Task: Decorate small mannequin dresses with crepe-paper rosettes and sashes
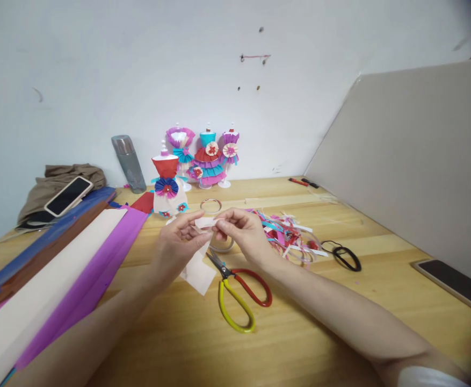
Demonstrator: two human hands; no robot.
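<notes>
Between my hands, above the middle of the table, is a small piece of pale pink paper [205, 222]. My left hand [181, 239] has its fingers closed on the paper's left side, and my right hand [237, 228] pinches its right edge between thumb and fingers. Below them a larger pale paper sheet [200, 274] lies on the wood, partly hidden by my left hand. Scissors [237, 293] with one red and one yellow handle rest just beneath my hands, blades a little apart. A tape roll [222, 245] shows partly behind my fingers.
Small dress forms in coloured paper [208, 161] stand by the wall, one closer [166, 185]. Long paper sheets [58, 274] cover the left side. Paper scraps [285, 231] lie right of centre, near a black hair tie [346, 258]. A bottle [129, 164] and phones [69, 196] are around.
</notes>
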